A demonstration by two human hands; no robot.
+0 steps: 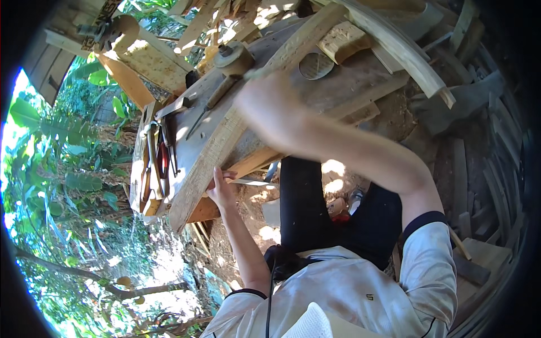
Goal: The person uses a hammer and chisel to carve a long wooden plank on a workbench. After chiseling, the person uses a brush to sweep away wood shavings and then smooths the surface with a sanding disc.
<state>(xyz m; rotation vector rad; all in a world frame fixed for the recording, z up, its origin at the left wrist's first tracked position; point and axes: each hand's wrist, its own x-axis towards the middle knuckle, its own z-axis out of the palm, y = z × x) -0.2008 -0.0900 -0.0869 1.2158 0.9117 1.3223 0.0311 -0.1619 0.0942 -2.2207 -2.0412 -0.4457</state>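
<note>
A long pale wooden plank lies slantwise across a rough wooden workbench. My left hand grips the plank's edge near its lower end, fingers curled over it. A thin metal blade sticks out beside those fingers. My right hand is raised over the middle of the plank and is blurred by motion; what it holds cannot be made out. A wooden mallet lies on the bench just beyond it, its handle pointing toward the hand tools.
Pliers and other hand tools lie in a tray at the bench's left end. A round disc, a wooden block and a curved timber sit further along. Planks are stacked at right. Dirt ground and foliage lie around.
</note>
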